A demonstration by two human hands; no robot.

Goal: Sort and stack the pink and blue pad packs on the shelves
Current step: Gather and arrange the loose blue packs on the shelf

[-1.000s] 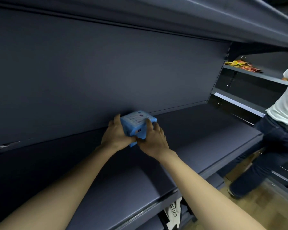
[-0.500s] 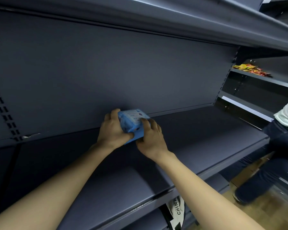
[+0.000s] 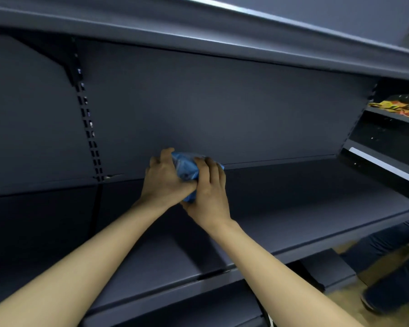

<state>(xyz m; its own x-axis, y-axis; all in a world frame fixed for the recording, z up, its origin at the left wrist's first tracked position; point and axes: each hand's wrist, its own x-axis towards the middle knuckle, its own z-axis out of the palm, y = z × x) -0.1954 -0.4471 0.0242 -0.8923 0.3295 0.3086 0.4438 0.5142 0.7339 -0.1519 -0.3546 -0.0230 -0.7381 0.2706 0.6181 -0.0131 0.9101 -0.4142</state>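
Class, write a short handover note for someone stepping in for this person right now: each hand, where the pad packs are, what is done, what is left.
Left hand: grips the blue pack from its left side.
Right hand: grips the same pack from the right.
Pack: at the back of the shelf, close to the back panel; whether it rests on the shelf cannot be told.
Done: no pack set down in view.
Left: set this one down, then fetch and sort the others; no pink packs in view.
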